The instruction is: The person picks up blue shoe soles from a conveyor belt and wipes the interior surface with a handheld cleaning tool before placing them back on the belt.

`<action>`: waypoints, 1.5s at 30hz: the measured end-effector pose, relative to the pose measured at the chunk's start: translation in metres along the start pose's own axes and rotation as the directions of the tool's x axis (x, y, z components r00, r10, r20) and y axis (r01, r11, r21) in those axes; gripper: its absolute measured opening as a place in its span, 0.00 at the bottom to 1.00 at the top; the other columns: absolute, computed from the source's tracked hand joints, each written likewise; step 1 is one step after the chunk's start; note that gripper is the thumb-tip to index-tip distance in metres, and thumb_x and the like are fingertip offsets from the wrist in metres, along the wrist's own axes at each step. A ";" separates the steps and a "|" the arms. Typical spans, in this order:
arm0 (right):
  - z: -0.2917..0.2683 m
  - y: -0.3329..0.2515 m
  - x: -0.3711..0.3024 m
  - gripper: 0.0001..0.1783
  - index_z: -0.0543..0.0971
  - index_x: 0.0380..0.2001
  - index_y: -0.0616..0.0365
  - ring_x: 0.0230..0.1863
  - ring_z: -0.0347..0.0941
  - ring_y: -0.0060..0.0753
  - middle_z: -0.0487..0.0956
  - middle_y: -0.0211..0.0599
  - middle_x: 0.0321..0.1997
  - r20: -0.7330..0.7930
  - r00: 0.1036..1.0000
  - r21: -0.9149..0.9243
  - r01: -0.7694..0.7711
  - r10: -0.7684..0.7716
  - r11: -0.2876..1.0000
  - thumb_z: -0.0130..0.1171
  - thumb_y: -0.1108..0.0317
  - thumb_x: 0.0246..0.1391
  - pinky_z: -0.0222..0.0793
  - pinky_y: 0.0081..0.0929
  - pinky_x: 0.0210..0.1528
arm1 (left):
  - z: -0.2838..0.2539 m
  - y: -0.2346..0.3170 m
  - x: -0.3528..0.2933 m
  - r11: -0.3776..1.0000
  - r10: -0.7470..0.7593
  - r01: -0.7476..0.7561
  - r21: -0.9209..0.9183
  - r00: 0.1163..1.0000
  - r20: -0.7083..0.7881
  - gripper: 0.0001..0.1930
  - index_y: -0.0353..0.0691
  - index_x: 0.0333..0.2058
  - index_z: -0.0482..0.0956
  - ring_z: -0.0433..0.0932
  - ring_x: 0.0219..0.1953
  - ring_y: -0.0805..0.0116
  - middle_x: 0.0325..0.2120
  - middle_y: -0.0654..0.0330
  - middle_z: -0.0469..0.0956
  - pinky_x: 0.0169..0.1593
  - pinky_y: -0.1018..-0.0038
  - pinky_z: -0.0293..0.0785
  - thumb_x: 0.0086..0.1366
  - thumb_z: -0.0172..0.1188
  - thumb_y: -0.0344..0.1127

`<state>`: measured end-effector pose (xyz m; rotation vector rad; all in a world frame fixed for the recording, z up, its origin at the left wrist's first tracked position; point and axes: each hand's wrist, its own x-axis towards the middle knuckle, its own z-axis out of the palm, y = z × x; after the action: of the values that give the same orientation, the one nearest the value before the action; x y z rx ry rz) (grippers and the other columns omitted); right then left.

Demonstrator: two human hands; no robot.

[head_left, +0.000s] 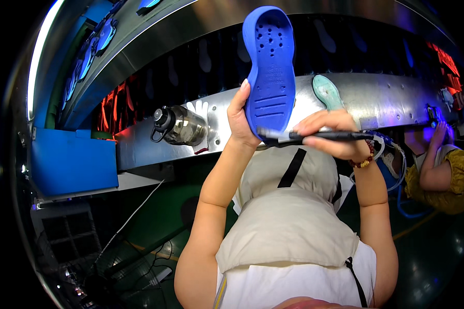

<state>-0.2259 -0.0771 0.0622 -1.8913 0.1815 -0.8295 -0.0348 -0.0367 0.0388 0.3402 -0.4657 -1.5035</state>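
A blue shoe sole (271,77) stands nearly upright in my left hand (241,117), its inner face with small holes and ridges turned toward me. My left fingers and thumb grip its lower left edge. In my right hand (332,129) is a brush (345,136) with a black handle, pinched between thumb and fingers. The brush's pale, blurred tip lies across the lower end of the sole; whether it touches cannot be made out. Just beyond my right hand a pale green sole (326,91) rests on the metal ledge, its near end hidden by the hand.
A dark bottle (180,125) and a white glove (198,108) lie on the metal ledge (386,100) to the left. Several soles sit on the dark belt (188,62) behind. A blue box (75,166) is at far left. Another person (441,172) works at far right.
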 end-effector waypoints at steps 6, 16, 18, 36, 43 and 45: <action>0.002 0.000 -0.001 0.07 0.76 0.26 0.64 0.35 0.76 0.35 0.78 0.43 0.31 -0.010 1.000 -0.062 0.023 -0.024 0.998 0.60 0.78 0.38 0.70 0.25 0.40 | 0.004 0.004 0.003 0.996 -0.084 0.083 -0.034 0.996 -0.009 0.24 0.34 0.50 0.63 0.73 0.42 0.56 0.43 0.50 0.71 0.47 0.59 0.69 0.63 0.38 0.46; -0.014 -0.009 0.003 0.10 0.78 0.29 0.61 0.38 0.76 0.36 0.79 0.41 0.33 0.210 0.977 -0.116 -0.022 0.046 0.993 0.61 0.78 0.38 0.71 0.27 0.40 | 0.007 0.012 0.002 0.875 -0.484 0.484 -0.022 0.872 -0.065 0.22 0.30 0.48 0.66 0.74 0.42 0.59 0.43 0.47 0.71 0.48 0.68 0.71 0.60 0.47 0.42; -0.018 -0.009 0.004 0.10 0.77 0.29 0.62 0.38 0.76 0.37 0.79 0.40 0.33 0.383 0.922 -0.099 -0.012 0.050 0.995 0.61 0.78 0.38 0.71 0.27 0.40 | 0.000 0.009 0.002 0.808 -0.560 0.569 0.154 0.822 -0.101 0.22 0.29 0.48 0.66 0.75 0.40 0.63 0.41 0.49 0.72 0.46 0.71 0.71 0.59 0.51 0.40; -0.043 0.008 0.002 0.10 0.77 0.30 0.62 0.36 0.75 0.35 0.78 0.40 0.34 0.488 0.838 -0.333 -0.083 0.247 0.939 0.61 0.73 0.39 0.69 0.26 0.39 | -0.007 0.018 -0.019 0.595 -0.534 0.580 0.556 0.803 -0.266 0.23 0.31 0.48 0.67 0.74 0.40 0.66 0.42 0.53 0.73 0.43 0.74 0.72 0.60 0.50 0.43; -0.007 0.003 0.004 0.08 0.80 0.29 0.63 0.29 0.74 0.21 0.79 0.36 0.27 -0.001 0.961 -0.079 -0.276 0.277 0.958 0.62 0.72 0.42 0.68 0.15 0.34 | -0.026 0.006 -0.020 0.815 -0.569 0.579 0.035 0.810 -0.142 0.25 0.35 0.52 0.61 0.73 0.43 0.56 0.45 0.48 0.69 0.41 0.61 0.74 0.63 0.40 0.48; -0.004 0.033 0.003 0.07 0.79 0.27 0.63 0.28 0.73 0.20 0.79 0.36 0.26 -0.166 0.958 -0.078 -0.248 0.233 0.965 0.61 0.72 0.43 0.68 0.15 0.33 | -0.025 -0.001 -0.015 0.859 -0.509 0.511 -0.022 0.850 -0.138 0.26 0.35 0.52 0.61 0.73 0.43 0.55 0.44 0.48 0.69 0.41 0.57 0.74 0.62 0.40 0.49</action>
<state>-0.2182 -0.0973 0.0362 -1.8494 0.5482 -0.8119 -0.0239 -0.0232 0.0153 0.6142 -0.2825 -1.9791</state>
